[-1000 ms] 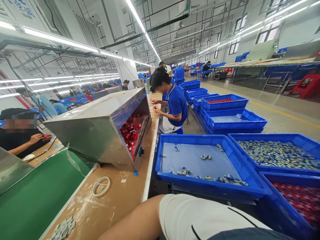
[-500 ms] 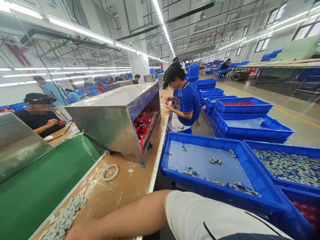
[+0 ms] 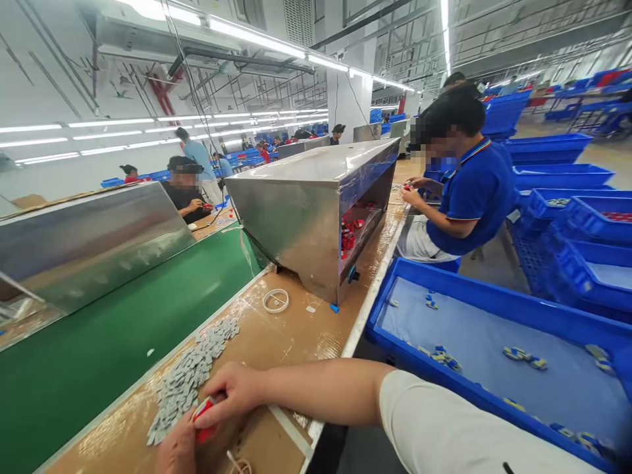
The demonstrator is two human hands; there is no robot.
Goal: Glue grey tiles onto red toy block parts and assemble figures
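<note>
Near the bottom of the view, my right hand [image 3: 236,393] pinches a small red part [image 3: 205,415] with some yellow and white on it. My left hand [image 3: 178,447] holds the same part from below, its thumb against it. The two hands nearly touch. Just beyond them a pile of small grey pieces [image 3: 190,372] lies on the brown worktable [image 3: 281,336]. A cream ring [image 3: 275,301] rests farther up the table. Beside my right wrist, a pale cord [image 3: 239,464] is partly cut off by the frame.
A metal housing [image 3: 296,224] with red parts inside stands on the table. Left runs a green belt [image 3: 123,342]. On the right, a blue tray [image 3: 474,296] holds blue-yellow pieces. A person in a blue shirt [image 3: 481,184] sits beyond it; another works across the belt.
The view has swung left, bringing more belt and both hands into sight. My right hand, earlier blurred by the grey pieces, is now at the red part with my left hand.
</note>
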